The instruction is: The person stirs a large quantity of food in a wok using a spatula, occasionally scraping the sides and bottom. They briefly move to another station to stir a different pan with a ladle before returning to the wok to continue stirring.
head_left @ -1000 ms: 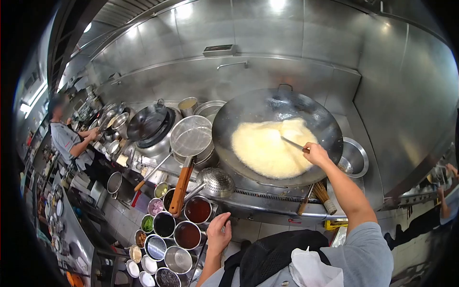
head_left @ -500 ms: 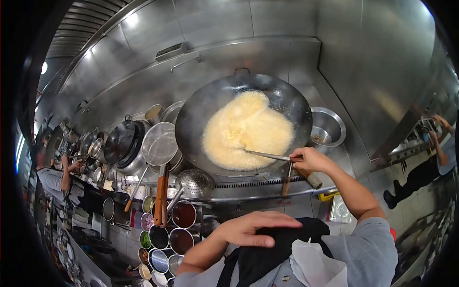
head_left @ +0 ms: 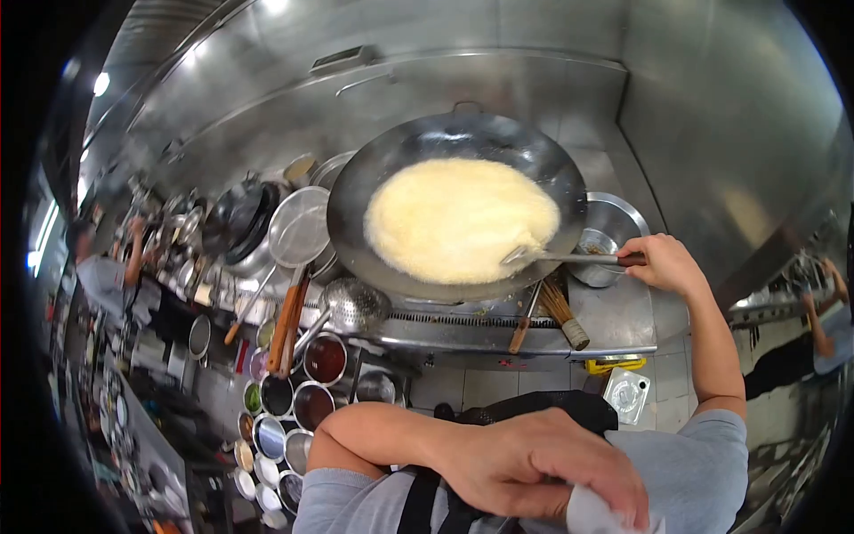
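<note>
A large black wok (head_left: 356, 178) holds foaming pale yellow contents (head_left: 458, 218). My right hand (head_left: 663, 261) is wrapped round the dark handle of a metal ladle (head_left: 569, 258), whose head rests at the right edge of the foam. Low in front of my body, my left hand (head_left: 551, 467) has its fingers bent round a white cloth (head_left: 605, 512), partly hidden beneath it. Right of the wok stands a steel bowl (head_left: 636, 227), partly behind the ladle's handle.
A mesh strainer (head_left: 300, 227) and a perforated ladle (head_left: 356, 305) lie left of the wok. A bamboo brush (head_left: 565, 316) sits at the counter's front. Pots of ingredients (head_left: 326, 358) stand lower left. One person (head_left: 111, 276) is at far left, another (head_left: 827, 329) at far right.
My right hand and the ladle have moved right, to the foam's edge. My left hand has moved down and right and closed on the white cloth. The foam has spread wider and looks smoother.
</note>
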Demonstrator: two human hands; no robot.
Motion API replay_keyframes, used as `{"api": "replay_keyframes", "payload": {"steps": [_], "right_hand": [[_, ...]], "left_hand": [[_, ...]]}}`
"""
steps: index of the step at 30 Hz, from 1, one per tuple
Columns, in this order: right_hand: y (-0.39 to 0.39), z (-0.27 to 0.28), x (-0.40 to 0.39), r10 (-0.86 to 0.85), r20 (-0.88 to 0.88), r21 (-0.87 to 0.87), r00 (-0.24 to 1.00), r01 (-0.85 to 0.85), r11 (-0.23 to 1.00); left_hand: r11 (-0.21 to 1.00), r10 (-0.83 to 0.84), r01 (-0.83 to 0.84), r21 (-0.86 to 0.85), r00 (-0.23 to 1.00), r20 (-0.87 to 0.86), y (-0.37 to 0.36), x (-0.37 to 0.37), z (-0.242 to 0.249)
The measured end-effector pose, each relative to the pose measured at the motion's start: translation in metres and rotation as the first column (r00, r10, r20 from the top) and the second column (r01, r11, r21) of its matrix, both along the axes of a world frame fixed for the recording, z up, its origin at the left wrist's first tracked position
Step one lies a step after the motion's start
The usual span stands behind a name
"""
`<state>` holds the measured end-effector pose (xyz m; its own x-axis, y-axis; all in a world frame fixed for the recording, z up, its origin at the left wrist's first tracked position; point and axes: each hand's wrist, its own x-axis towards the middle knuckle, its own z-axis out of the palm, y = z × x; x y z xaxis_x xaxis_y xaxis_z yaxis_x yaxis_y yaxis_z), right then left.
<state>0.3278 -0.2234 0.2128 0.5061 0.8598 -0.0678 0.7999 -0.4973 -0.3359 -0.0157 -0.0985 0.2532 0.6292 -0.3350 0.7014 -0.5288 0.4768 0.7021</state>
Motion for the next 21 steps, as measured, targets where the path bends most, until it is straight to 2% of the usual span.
{"api": "replay_keyframes", "payload": {"steps": [2,3,4,6,7,8,10,11,12,13,14,15,16,17,18,20,21], "right_hand": [[0.013,-0.014,0.014,-0.032,0.152,0.024,0.988,0.029,0.999],[0.020,-0.033,0.029,0.010,0.255,0.059,0.967,-0.026,0.998],[0.031,-0.054,0.044,0.034,0.263,0.050,0.964,-0.049,0.998],[0.056,-0.092,0.078,0.020,0.323,0.093,0.946,-0.052,0.994],[0.069,-0.113,0.095,0.038,0.323,0.100,0.946,-0.074,0.992],[0.084,-0.129,0.109,0.057,0.324,0.108,0.944,-0.097,0.989],[0.112,-0.136,0.110,0.066,0.380,0.102,0.923,-0.112,0.988],[0.130,-0.145,0.115,0.069,0.335,0.141,0.940,-0.122,0.982],[0.146,-0.149,0.115,0.092,0.340,0.146,0.936,-0.150,0.978],[0.164,-0.152,0.113,0.073,0.333,0.157,0.940,-0.131,0.979],[0.182,-0.155,0.112,0.053,0.327,0.168,0.944,-0.114,0.979],[0.202,-0.163,0.116,0.055,0.308,0.179,0.950,-0.114,0.977],[0.218,-0.171,0.119,0.079,0.317,0.182,0.945,-0.142,0.973],[0.230,-0.175,0.118,0.054,0.304,0.212,0.951,-0.123,0.970],[0.242,-0.176,0.116,0.029,0.292,0.239,0.956,-0.102,0.966],[0.259,-0.175,0.112,0.030,0.283,0.223,0.959,-0.096,0.970],[0.262,-0.174,0.110,0.031,0.254,0.246,0.967,-0.095,0.964]], "left_hand": [[0.998,-0.056,0.056,-0.026,0.998,-0.003,-0.005,-0.008,0.004],[0.981,-0.063,0.058,-0.187,0.998,-0.023,-0.018,-0.014,0.005],[0.980,-0.041,0.038,-0.195,0.999,-0.013,-0.017,-0.013,0.000],[0.989,0.137,-0.142,0.037,0.985,0.104,-0.005,-0.015,-0.013],[0.988,0.132,-0.136,0.071,0.990,0.056,-0.003,-0.023,-0.020],[0.987,0.140,-0.146,0.071,0.987,0.080,0.002,-0.026,-0.023],[0.950,0.141,-0.195,0.243,0.965,0.223,0.011,-0.031,-0.026],[0.945,0.159,-0.216,0.245,0.959,0.233,0.014,-0.038,-0.033],[0.882,0.423,-0.440,0.172,0.897,0.125,0.015,-0.048,-0.044],[0.752,0.652,-0.647,0.123,0.759,0.003,0.016,-0.058,-0.055],[0.497,0.867,-0.842,0.208,0.492,-0.078,0.015,-0.065,-0.067],[0.269,0.962,-0.917,0.296,0.241,-0.129,0.019,-0.065,-0.081],[-0.009,0.998,-0.912,0.411,-0.031,-0.048,0.024,-0.062,-0.096],[-0.173,0.978,-0.870,0.463,-0.206,-0.022,0.027,-0.058,-0.111],[-0.192,0.973,-0.871,0.452,-0.229,-0.026,0.031,-0.059,-0.118],[-0.343,0.920,-0.802,0.489,-0.391,0.004,0.039,-0.073,-0.128],[-0.416,0.882,-0.788,0.454,-0.471,-0.011,0.046,-0.090,-0.120]]}}
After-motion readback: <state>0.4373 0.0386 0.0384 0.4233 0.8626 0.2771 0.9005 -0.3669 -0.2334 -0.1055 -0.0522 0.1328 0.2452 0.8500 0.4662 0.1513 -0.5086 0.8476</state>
